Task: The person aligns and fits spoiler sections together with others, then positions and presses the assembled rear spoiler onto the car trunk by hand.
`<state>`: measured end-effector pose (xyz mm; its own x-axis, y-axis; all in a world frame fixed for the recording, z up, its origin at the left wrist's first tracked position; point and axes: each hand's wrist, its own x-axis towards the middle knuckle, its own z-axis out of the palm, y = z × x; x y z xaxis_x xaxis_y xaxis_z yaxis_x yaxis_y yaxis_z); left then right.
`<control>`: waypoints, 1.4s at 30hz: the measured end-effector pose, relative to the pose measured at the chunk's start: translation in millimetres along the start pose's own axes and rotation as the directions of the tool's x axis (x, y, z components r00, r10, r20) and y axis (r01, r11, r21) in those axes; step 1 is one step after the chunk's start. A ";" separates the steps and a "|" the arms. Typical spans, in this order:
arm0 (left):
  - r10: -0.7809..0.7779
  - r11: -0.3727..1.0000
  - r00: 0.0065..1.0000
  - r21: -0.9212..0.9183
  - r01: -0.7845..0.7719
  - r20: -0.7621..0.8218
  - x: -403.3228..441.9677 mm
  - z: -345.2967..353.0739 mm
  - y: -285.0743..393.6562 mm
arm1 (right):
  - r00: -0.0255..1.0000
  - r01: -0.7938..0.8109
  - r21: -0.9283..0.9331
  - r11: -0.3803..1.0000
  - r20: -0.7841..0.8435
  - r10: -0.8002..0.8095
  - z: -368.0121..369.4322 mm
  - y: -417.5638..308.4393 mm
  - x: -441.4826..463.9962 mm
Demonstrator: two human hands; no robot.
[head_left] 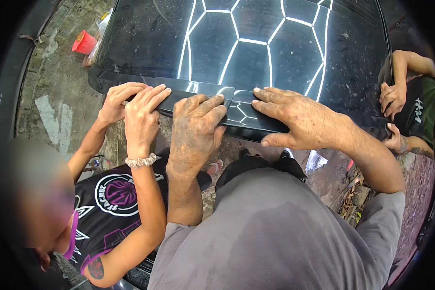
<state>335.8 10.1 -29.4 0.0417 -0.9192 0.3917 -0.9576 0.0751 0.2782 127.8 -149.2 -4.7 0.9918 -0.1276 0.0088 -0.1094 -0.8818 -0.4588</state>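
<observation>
A glossy dark panel (145, 43) reflects white hexagon-shaped lights, and a dark trim strip (191, 87) runs along its near edge. My left hand (195, 121), smudged with dirt, lies over this edge near the middle, fingers bent onto the strip and thumb pointing right. My right hand (290, 113) rests a little to its right, fingers spread on the panel's edge and thumb below the edge. A shorter glossy piece (244, 112) of the strip shows between my two hands. Nothing is visible inside my right hand.
At left, a person in a black and purple shirt (116, 193) has both hands (142, 108) on the same edge. Another person's hands (394, 99) touch the right corner. A red container (84, 42) stands on the ground at upper left; leaves (355, 198) lie lower right.
</observation>
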 end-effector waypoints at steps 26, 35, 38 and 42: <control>-0.020 0.981 0.989 0.192 -0.009 0.149 45.7 16.1 -48.5 | 0.922 0.019 0.148 0.989 -0.385 0.040 -8.7 -20.7 -140.3; -0.031 0.984 0.993 0.178 0.010 0.116 42.1 22.0 -51.0 | 0.599 -0.745 0.365 0.558 -0.002 0.801 282.9 42.4 -332.8; -0.014 0.983 0.988 0.185 -0.015 0.152 44.3 20.9 -54.3 | 0.511 -0.831 0.394 0.393 0.258 0.820 405.9 64.0 -424.9; -0.018 0.974 0.973 0.223 -0.034 0.230 49.4 10.0 -47.7 | 0.136 -0.896 0.431 -0.108 0.495 0.858 513.7 76.4 -538.3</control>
<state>380.6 -42.7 -32.2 -0.0074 -0.9847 0.1741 -0.9979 0.0184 0.0617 -380.4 85.3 -501.0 0.0735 -0.5490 -0.8326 -0.8480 0.4050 -0.3419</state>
